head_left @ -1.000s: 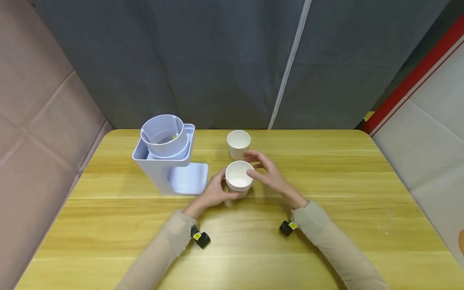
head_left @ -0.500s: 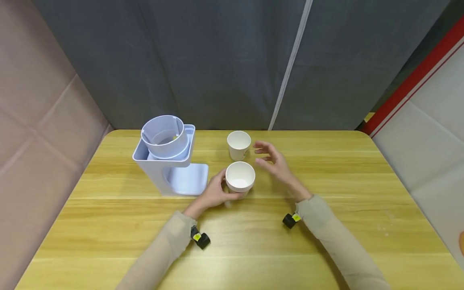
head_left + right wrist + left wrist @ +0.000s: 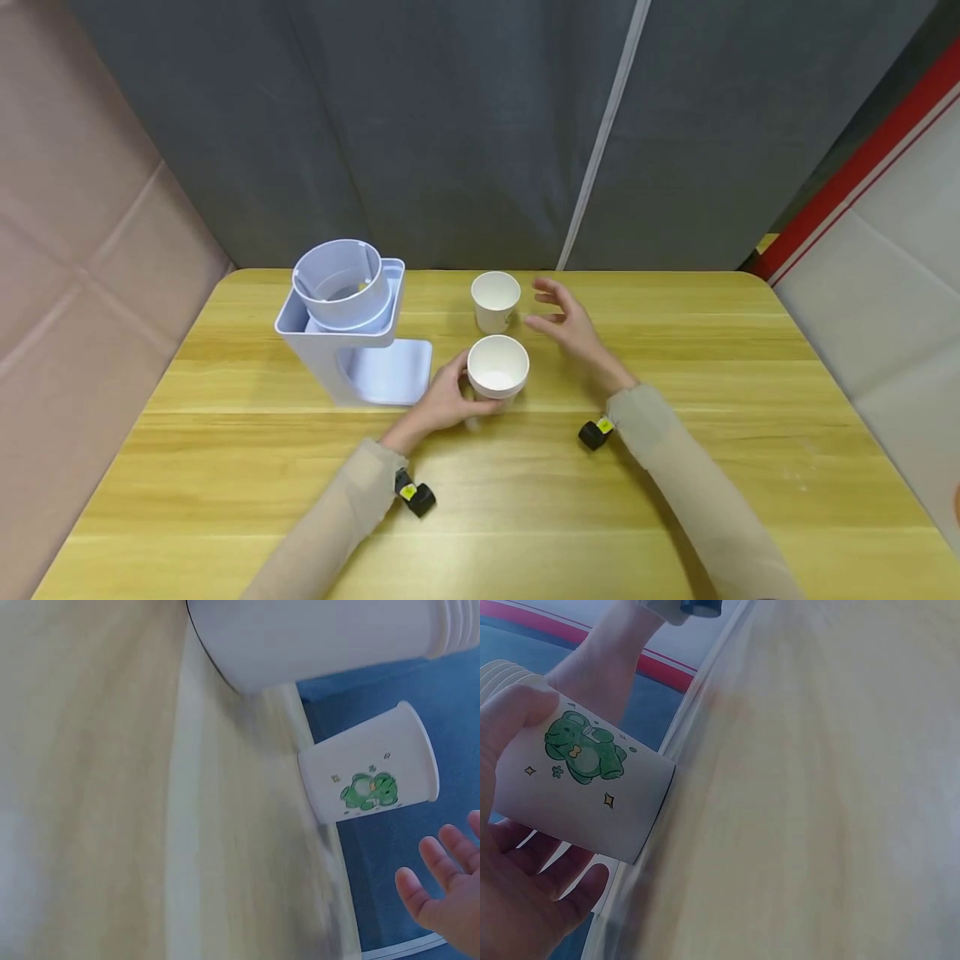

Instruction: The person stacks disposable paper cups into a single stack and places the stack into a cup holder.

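Note:
A stack of white paper cups (image 3: 498, 371) stands upright near the middle of the table. Around its near left side, my left hand (image 3: 447, 402) grips it with thumb and fingers. The left wrist view shows a green cartoon bear on the stack (image 3: 577, 791) and several rims nested at its top. Behind it is a single paper cup (image 3: 495, 307), upright, with the same bear print in the right wrist view. Just right of that cup, my right hand (image 3: 573, 325) hovers with fingers apart and loosely bent, holding nothing.
To the left stands a pale lavender plastic stand (image 3: 337, 358) with a round open cylinder (image 3: 341, 287) on top and a flat base plate (image 3: 392, 371). A dark grey curtain (image 3: 420, 133) hangs behind the wooden table (image 3: 675, 500).
My right hand has drawn back from the stack's rim, moving right and away from me to beside the single cup. The left hand and the stack stay in place.

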Demonstrator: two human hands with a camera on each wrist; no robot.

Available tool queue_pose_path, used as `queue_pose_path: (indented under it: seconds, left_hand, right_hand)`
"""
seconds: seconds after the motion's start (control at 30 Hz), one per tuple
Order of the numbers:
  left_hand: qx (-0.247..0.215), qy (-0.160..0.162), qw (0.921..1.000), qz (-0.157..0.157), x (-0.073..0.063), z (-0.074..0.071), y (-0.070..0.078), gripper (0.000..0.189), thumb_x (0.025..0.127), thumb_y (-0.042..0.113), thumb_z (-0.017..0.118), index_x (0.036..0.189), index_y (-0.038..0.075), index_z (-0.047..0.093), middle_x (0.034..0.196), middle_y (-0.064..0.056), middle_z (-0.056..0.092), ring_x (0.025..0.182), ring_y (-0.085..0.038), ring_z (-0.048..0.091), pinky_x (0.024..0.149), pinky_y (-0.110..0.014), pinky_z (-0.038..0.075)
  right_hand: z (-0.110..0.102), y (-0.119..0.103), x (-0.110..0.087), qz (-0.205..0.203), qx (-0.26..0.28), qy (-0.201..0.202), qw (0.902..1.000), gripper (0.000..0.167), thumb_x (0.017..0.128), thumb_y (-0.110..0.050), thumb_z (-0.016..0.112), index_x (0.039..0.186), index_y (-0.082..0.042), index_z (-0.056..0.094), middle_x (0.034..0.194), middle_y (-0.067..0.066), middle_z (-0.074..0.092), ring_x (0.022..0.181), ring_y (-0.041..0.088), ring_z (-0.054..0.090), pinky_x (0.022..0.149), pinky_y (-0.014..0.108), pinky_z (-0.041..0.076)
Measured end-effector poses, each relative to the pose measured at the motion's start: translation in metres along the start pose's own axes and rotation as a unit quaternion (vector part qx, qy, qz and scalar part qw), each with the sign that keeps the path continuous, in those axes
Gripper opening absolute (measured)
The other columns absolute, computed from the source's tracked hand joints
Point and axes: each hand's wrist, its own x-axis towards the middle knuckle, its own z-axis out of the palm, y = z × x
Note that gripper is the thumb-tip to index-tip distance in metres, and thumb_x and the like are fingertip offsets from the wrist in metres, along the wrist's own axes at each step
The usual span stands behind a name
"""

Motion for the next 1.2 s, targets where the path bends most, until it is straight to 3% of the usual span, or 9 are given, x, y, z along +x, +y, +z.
queue_pose_path:
  seconds: [0.1,0.27,0.47,0.7,0.77,1.0,1.2]
  left_hand:
    - [0.002,0.000,1.0000,0.000,0.000,0.000,-0.001,0.076,0.067,0.004,0.082,0.132,-0.004,0.045,0.124,-0.018,0.056,0.111,-0.030,0.053,0.096,-0.041,0.042]
    - [0.001,-0.001,1.0000,0.001,0.000,0.000,-0.002,0.078,0.067,0.002,0.081,0.134,-0.005,0.042,0.125,-0.021,0.054,0.113,-0.032,0.052,0.097,-0.045,0.041]
    - [0.005,-0.004,1.0000,-0.005,0.001,-0.001,-0.001,0.075,0.068,0.004,0.081,0.133,-0.003,0.044,0.124,-0.018,0.056,0.111,-0.029,0.053,0.096,-0.039,0.043]
    - [0.001,-0.004,1.0000,-0.008,0.000,0.000,0.000,0.077,0.067,0.001,0.081,0.134,-0.006,0.042,0.126,-0.022,0.054,0.113,-0.033,0.052,0.097,-0.042,0.041]
    - [0.003,-0.006,0.9999,-0.011,0.000,-0.001,0.003,0.077,0.068,-0.001,0.080,0.133,-0.008,0.041,0.126,-0.023,0.053,0.113,-0.034,0.051,0.096,-0.042,0.041]
    - [0.012,-0.009,0.9999,-0.008,-0.006,-0.004,0.036,0.070,0.069,-0.003,0.077,0.129,-0.013,0.042,0.121,-0.026,0.055,0.110,-0.035,0.053,0.095,-0.039,0.043]
    - [0.004,-0.009,0.9999,-0.014,-0.007,-0.005,0.040,0.071,0.069,-0.003,0.077,0.130,-0.012,0.043,0.122,-0.026,0.054,0.111,-0.036,0.052,0.097,-0.042,0.041]
  right_hand:
    - [0.001,0.012,0.009,0.004,0.002,-0.002,1.0000,0.068,0.083,0.002,0.066,0.141,0.003,0.032,0.143,0.024,0.034,0.128,0.040,0.034,0.100,0.060,0.030]
    - [0.006,0.001,0.016,0.015,-0.005,-0.020,0.9997,0.072,0.081,0.004,0.066,0.142,0.007,0.028,0.144,0.027,0.030,0.128,0.045,0.031,0.099,0.063,0.029]
    - [0.014,-0.008,0.025,0.027,-0.016,-0.030,0.9991,0.078,0.078,0.004,0.070,0.143,0.006,0.025,0.144,0.027,0.030,0.127,0.043,0.032,0.098,0.063,0.029]
    - [0.018,0.023,0.041,0.022,-0.016,-0.027,0.9993,0.082,0.076,0.004,0.073,0.144,0.002,0.027,0.143,0.025,0.034,0.124,0.041,0.036,0.095,0.062,0.032]
    - [0.019,0.030,0.044,0.025,-0.024,-0.027,0.9991,0.083,0.075,0.003,0.074,0.144,0.001,0.028,0.142,0.022,0.036,0.122,0.038,0.038,0.094,0.061,0.033]
    - [0.025,0.040,0.047,0.018,-0.036,-0.032,0.9987,0.081,0.072,0.002,0.077,0.140,0.000,0.034,0.134,0.020,0.046,0.116,0.033,0.042,0.089,0.049,0.037]
    - [0.033,0.044,0.051,0.027,-0.009,-0.033,0.9990,0.079,0.070,0.005,0.077,0.138,0.002,0.037,0.129,0.022,0.049,0.118,0.031,0.044,0.101,0.043,0.033]
